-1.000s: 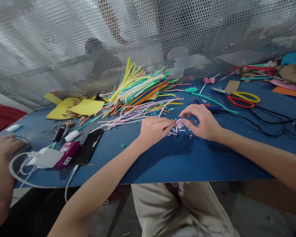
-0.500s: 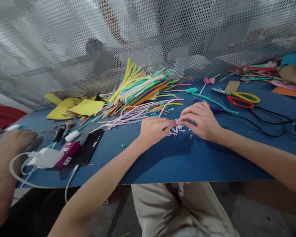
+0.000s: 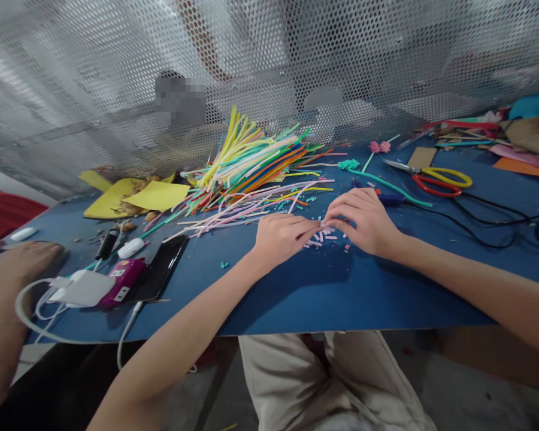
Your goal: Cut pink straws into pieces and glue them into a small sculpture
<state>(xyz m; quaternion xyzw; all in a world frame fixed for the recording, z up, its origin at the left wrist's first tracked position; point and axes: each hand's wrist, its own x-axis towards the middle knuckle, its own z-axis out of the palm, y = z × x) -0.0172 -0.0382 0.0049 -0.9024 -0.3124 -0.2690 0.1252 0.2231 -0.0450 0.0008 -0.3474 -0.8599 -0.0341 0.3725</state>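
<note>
My left hand [image 3: 285,236] and my right hand [image 3: 359,221] meet fingertip to fingertip over the blue table [image 3: 291,305]. Both are pinched on something small and pale pink-lilac, mostly hidden by the fingers. Short cut lilac pieces [image 3: 317,242] lie just beneath the fingertips. Behind my left hand are loose lilac and white strips [image 3: 233,216], and beyond them a big pile of coloured strips [image 3: 256,158]. A teal curled piece on a long stem [image 3: 349,164] lies behind my right hand.
Red-and-yellow scissors [image 3: 438,181] and black cables are at the right. On the left are a black phone [image 3: 161,269], a white charger [image 3: 86,288], yellow sheets [image 3: 159,196] and another person's hand [image 3: 29,260]. Perforated metal [image 3: 251,78] stands along the back.
My right hand's knuckles have shifted slightly down and left, with both pinches still together. At the left edge, the other person's hand has moved slightly left.
</note>
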